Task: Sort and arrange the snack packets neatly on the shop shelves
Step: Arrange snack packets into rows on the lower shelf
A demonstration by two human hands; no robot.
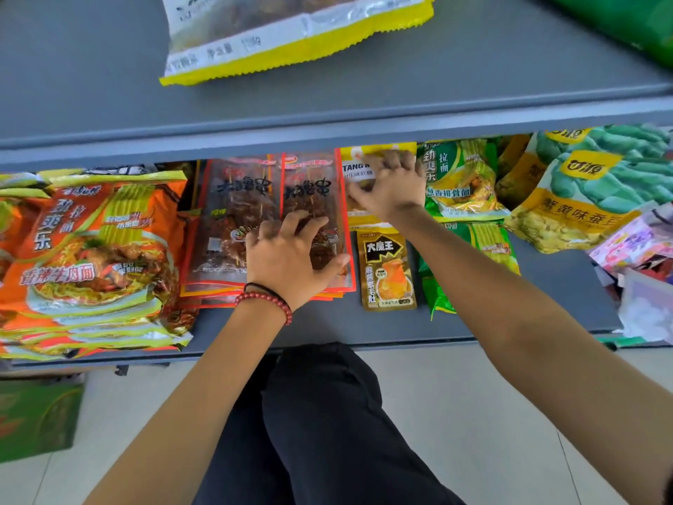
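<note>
My left hand (287,256) sits at frame centre, palm down, fingers spread and slightly bent, thumb out to the right. My right hand (391,185) reaches higher, just right of centre, fingers curled and blurred; I cannot make out its grip

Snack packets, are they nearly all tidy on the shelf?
Partly. The orange noodle packets sit stacked. The left hand presses the skewer packets square while the right hand grips a yellow packet. The jumbled pile at the right end is unsorted.
</note>
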